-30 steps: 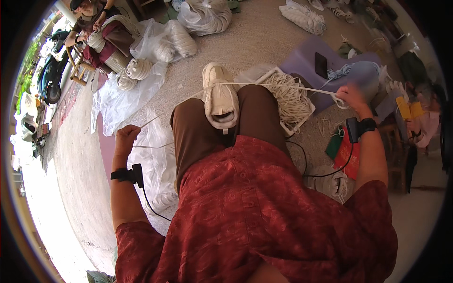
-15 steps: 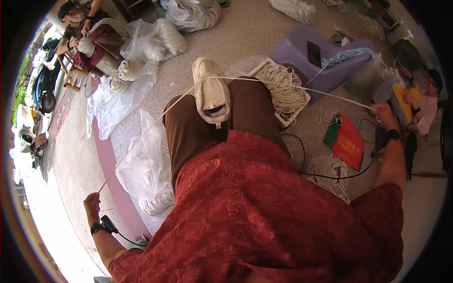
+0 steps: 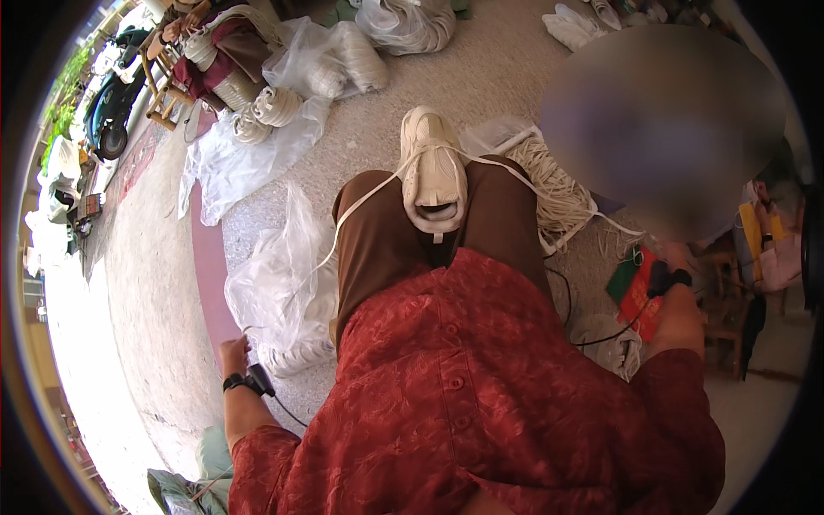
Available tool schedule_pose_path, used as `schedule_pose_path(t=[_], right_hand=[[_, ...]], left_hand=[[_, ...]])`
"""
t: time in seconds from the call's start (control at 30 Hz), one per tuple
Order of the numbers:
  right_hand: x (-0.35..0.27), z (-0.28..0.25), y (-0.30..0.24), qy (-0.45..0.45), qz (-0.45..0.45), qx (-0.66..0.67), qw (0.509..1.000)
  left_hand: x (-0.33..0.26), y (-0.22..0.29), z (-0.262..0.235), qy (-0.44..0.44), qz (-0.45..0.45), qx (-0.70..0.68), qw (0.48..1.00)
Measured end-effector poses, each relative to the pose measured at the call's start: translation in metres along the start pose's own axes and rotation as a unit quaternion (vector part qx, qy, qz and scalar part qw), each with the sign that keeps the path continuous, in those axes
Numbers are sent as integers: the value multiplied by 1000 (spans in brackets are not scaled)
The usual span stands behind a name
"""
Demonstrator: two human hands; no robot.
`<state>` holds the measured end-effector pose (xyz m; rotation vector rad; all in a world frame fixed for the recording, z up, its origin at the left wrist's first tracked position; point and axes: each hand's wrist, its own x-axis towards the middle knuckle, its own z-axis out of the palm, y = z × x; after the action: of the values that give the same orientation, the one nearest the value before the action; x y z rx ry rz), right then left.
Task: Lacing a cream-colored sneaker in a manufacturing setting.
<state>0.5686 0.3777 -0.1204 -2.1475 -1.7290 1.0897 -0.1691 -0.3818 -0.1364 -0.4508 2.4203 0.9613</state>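
A cream sneaker (image 3: 435, 176) rests between my brown-trousered thighs, its heel toward me. A cream shoelace (image 3: 365, 203) crosses over it and hangs slack to both sides. On the left it runs down over my thigh toward the plastic bag. My left hand (image 3: 233, 354), low at the left, is closed, with a short lace end sticking out at the fingers. The other side of the lace droops toward my right hand (image 3: 675, 255), which looks closed around it. A blur partly covers those fingers.
A white-rimmed basket (image 3: 549, 246) of tangled cream laces stands by my right knee. Clear plastic bags (image 3: 275, 275) lie at my left. A red and green bag (image 3: 635, 283) and black cable lie at right. Another person sits far left beside coiled cord (image 3: 276, 106).
Both hands have come inward, and the lace has gone from taut to slack. The view has shifted, and a blurred patch now covers the purple stool at the right.
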Motion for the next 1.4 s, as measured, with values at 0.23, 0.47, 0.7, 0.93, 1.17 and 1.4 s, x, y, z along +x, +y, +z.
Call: schedule_pose_path(t=[0.23,0.47,0.7,0.93,1.17,1.4], right_hand=[[-169,231,-290,-583,-103,293,751],[-184,280,-365,-609,-206,168,748],[-162,306,-392,-364,-423,-137,818],[-149,331,-393,-214,-399,155,878],[-163,341,-382,-398,-214,350,820],[-155,351,-381,-293,-353,200,866]], left_hand=[[-112,212,205,-399,183,-182,880],[-178,311,250,-552,305,-37,775],[-184,321,311,-324,711,76,620],[-189,323,341,-156,757,87,628],[-192,307,356,-105,682,-56,722],[-194,302,351,-142,606,-106,776]])
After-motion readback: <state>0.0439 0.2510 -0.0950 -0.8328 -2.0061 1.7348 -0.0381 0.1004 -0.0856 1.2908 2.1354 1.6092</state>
